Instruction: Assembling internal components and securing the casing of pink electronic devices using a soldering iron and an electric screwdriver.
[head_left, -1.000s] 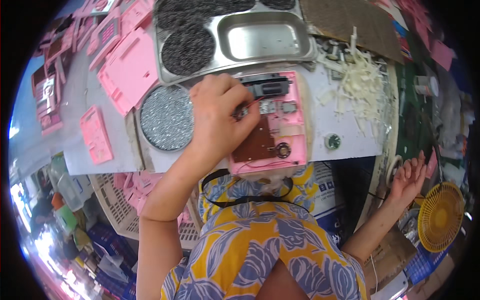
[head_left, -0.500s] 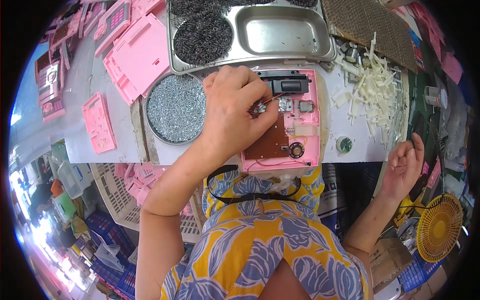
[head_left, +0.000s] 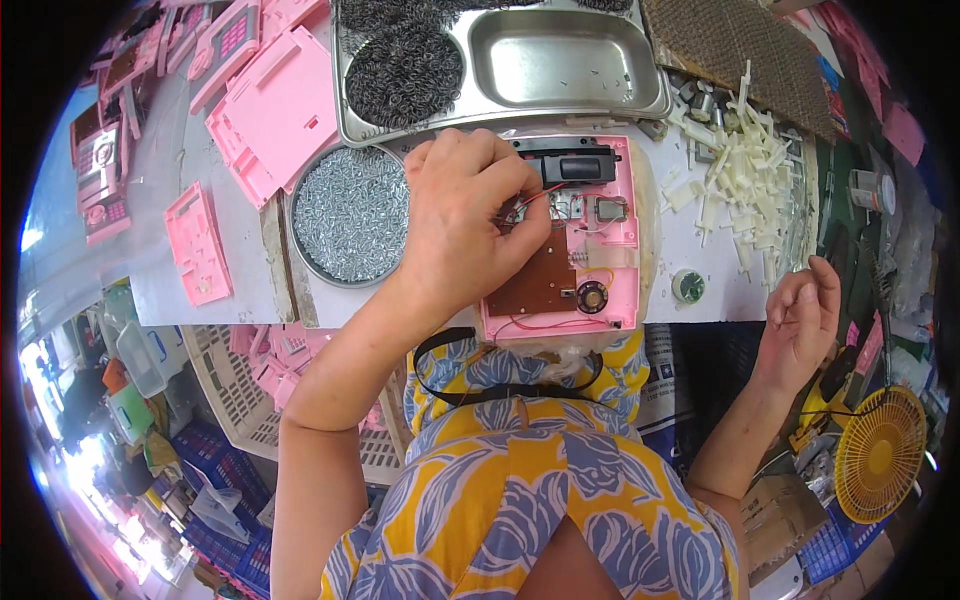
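Red wires (head_left: 546, 191) could snag on the left hand (head_left: 462, 205)
It bends over the pink case (head_left: 621, 290); I cannot tell what it pinches. A pull could break them, a leftward bump spill the screw dish (head_left: 345, 284) beside it. The right hand (head_left: 796, 328), half-curled, looks empty.

We see an open pink plastic housing (head_left: 622, 285) lying face-up at the near edge of the table (head_left: 735, 303). Inside, we see its brown circuit board (head_left: 532, 284).

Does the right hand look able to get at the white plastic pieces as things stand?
Probably yes: the right hand looks empty, near the edge of the table, and nothing appears to block its way to the white plastic pieces.
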